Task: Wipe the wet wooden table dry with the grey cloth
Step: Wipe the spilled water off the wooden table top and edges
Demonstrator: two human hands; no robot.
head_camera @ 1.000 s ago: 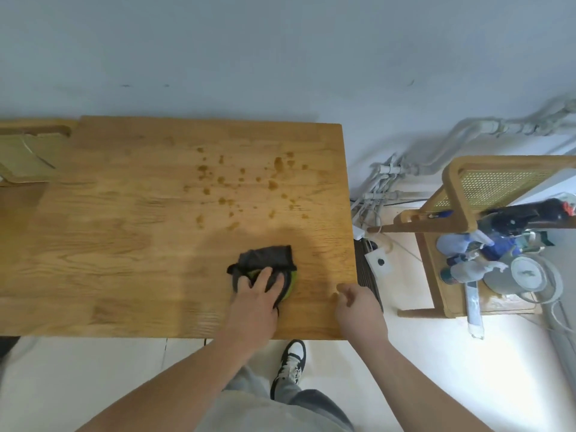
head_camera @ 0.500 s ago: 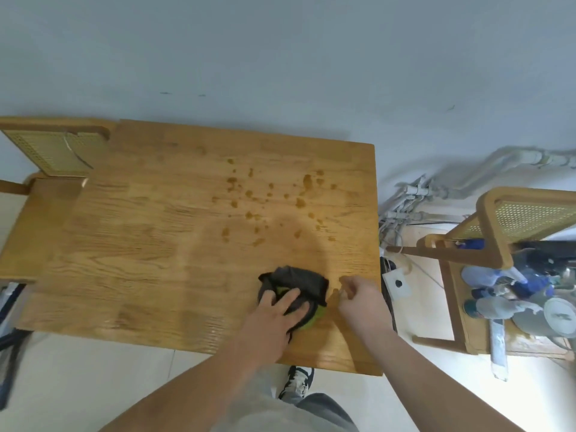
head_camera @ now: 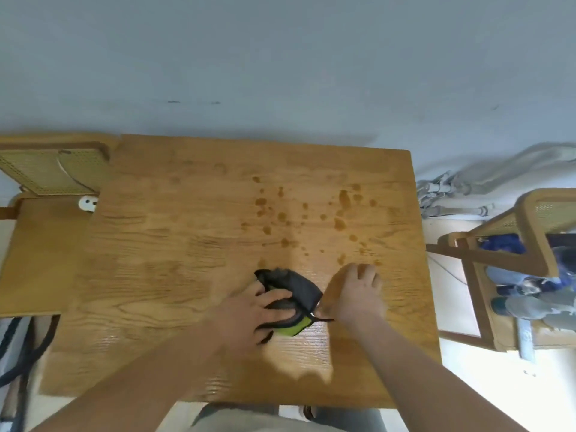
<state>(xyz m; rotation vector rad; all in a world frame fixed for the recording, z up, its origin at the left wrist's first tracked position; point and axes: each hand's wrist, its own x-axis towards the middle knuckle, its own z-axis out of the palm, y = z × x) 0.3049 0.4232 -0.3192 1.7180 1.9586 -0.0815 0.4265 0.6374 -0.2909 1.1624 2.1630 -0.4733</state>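
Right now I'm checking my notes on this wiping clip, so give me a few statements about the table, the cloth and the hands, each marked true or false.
1. The left hand presses on the grey cloth. True.
2. The wooden table is already dry all over. False: water drops still dot its far right part, beyond the cloth.
3. The right hand is by the cloth's right edge, on the table. True.
4. The cloth lies at the table's far left corner. False: it lies near the front, right of the middle.
5. A green patch shows at the cloth's near edge. True.
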